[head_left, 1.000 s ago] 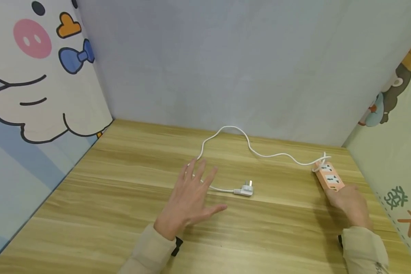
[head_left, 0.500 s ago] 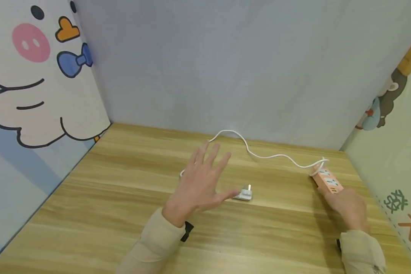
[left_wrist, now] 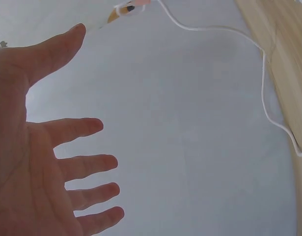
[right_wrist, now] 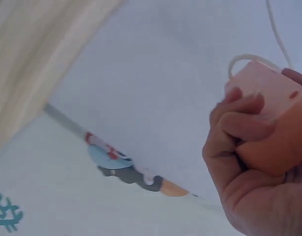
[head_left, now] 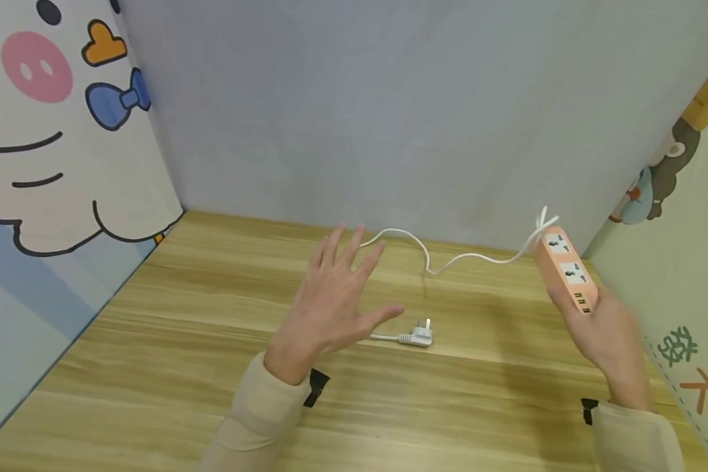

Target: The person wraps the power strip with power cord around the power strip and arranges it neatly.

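My right hand [head_left: 610, 337] grips the near end of an orange power strip [head_left: 566, 265], raised above the table at the right. White sockets and small USB ports show on its upper face. The right wrist view has curled fingers [right_wrist: 239, 118] around its orange body [right_wrist: 276, 147]. From its far end a white cord [head_left: 478, 257] runs left across the table. My left hand [head_left: 330, 295] hovers with fingers spread, holding nothing, and covers part of the cord. Right of its thumb lies the white plug [head_left: 421, 334], prongs up.
The wood-grain table [head_left: 212, 367] meets a grey cloth backdrop [head_left: 389, 118] at its far edge. Cartoon-printed cloths stand on both sides, one with a bow tie [head_left: 118, 98] at left and one with a brown figure [head_left: 675, 170] at right.
My right hand has lifted the power strip off the table, pulling the cord's near stretch up with it. My left hand went forward and right, then slightly back left, fingers still spread.
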`<state>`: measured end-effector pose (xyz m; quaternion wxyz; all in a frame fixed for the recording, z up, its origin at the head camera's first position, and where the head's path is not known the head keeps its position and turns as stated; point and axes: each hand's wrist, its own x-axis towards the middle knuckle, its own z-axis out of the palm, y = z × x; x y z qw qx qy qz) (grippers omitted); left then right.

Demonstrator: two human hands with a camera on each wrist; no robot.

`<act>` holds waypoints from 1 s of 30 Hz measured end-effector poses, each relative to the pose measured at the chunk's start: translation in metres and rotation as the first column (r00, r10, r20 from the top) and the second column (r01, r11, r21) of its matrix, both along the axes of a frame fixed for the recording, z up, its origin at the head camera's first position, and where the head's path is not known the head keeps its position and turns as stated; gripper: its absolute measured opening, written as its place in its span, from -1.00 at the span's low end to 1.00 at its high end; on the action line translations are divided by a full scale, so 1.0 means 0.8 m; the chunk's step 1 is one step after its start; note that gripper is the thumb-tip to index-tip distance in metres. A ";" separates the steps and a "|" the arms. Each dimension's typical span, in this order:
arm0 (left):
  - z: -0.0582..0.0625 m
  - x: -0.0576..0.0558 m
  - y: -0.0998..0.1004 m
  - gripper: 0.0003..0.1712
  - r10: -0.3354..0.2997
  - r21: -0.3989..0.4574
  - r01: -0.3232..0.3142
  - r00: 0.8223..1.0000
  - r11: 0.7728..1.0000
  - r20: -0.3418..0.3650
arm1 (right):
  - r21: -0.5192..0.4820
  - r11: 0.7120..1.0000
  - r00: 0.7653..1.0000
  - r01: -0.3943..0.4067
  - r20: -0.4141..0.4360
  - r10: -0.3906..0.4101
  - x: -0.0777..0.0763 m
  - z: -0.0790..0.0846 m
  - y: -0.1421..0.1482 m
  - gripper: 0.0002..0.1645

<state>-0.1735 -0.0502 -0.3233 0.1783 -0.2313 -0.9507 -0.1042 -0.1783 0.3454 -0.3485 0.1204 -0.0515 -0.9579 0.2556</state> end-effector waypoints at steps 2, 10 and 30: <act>0.001 0.001 0.000 0.05 -0.002 0.003 0.002 1.000 1.000 -0.002 | -0.041 0.999 0.999 0.017 -0.037 -0.018 0.004 0.009 -0.010 -0.24; 0.003 0.001 0.001 0.03 -0.015 0.030 0.016 1.000 0.999 -0.023 | -0.148 0.988 0.998 0.048 -0.020 -0.051 0.023 0.049 -0.046 -0.26; 0.007 0.000 0.011 0.10 -0.136 0.328 0.128 0.991 0.936 0.001 | -0.063 0.990 0.957 -0.125 -0.272 0.104 0.058 0.076 -0.103 -0.43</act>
